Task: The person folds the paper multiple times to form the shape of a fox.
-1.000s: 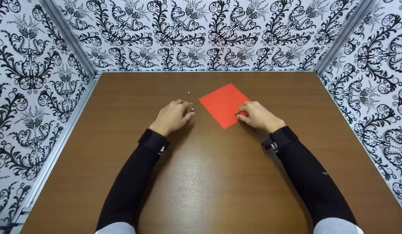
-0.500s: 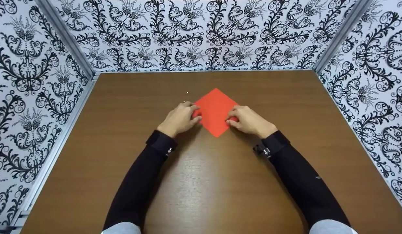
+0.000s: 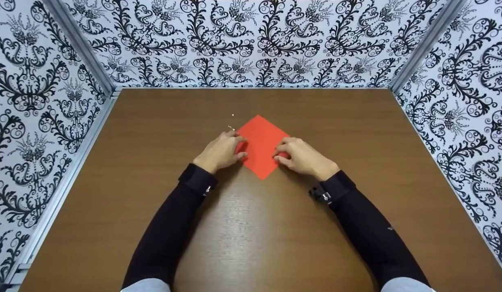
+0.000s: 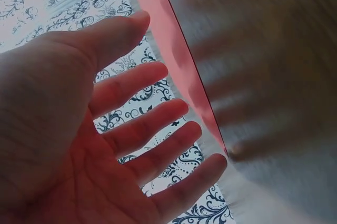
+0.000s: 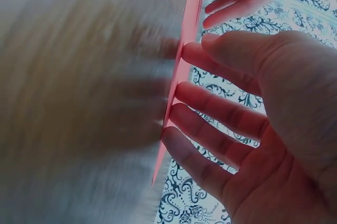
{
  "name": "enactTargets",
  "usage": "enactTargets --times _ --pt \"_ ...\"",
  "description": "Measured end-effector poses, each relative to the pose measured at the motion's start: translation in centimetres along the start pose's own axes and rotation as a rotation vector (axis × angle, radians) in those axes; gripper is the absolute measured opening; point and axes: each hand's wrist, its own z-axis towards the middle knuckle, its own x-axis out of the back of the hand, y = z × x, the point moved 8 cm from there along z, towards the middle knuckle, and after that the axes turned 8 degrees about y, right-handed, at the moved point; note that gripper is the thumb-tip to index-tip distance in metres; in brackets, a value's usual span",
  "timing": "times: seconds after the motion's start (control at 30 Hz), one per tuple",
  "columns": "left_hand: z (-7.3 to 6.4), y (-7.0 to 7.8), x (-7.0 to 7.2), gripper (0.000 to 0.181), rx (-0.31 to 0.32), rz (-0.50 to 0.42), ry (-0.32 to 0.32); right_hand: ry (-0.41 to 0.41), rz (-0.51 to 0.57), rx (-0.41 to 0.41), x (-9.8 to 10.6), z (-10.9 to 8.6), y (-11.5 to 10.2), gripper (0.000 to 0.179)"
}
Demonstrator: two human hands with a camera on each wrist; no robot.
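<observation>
A square red sheet of paper [image 3: 259,150] lies flat on the wooden table, turned so that one corner points toward me. At its left corner is my left hand [image 3: 219,152], thumb and fingers spread and bent loosely over the edge. The left wrist view shows bare space between this thumb [image 4: 124,32] and the fingers, with the fingertips close to the paper [image 4: 174,45]. My right hand [image 3: 302,159] touches the right side of the sheet with relaxed fingertips. In the right wrist view its thumb [image 5: 237,48] lies beside the index finger, and several fingertips meet the paper [image 5: 181,77].
The brown table [image 3: 234,227] runs back to a white wall [image 3: 251,44] with black floral scrolls. Similar patterned walls and metal posts [image 3: 78,46] bound both sides. Small bright specks [image 3: 233,115] show on the tabletop beyond my left hand.
The red paper has slid left and toward me, turning slightly, along with my right hand. My left hand, apart from the paper at first, has come to its left corner.
</observation>
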Motion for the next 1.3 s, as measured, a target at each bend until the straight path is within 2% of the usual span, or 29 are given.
enactTargets --times 0.4,0.77,0.9,1.07,1.3 --pt "-0.2 0.1 -0.4 0.053 0.01 0.02 -0.046 -0.005 -0.008 0.019 -0.1 -0.4 -0.6 0.012" --pt "-0.9 0.7 -0.5 0.041 -0.013 0.069 -0.042 -0.018 -0.015 0.041 -0.1 -0.4 -1.3 0.009" --pt "-1.3 1.1 -0.6 0.037 0.003 0.071 -0.036 -0.014 -0.007 0.05 0.1 -0.5 -1.5 0.009" --pt "-1.6 1.4 -0.4 0.036 0.037 0.075 -0.02 0.03 0.016 0.071 0.6 -0.3 -1.9 0.008" --pt "-2.0 2.0 -0.2 0.022 0.084 0.103 -0.033 0.044 0.013 0.111 0.9 -0.7 -2.9 0.008"
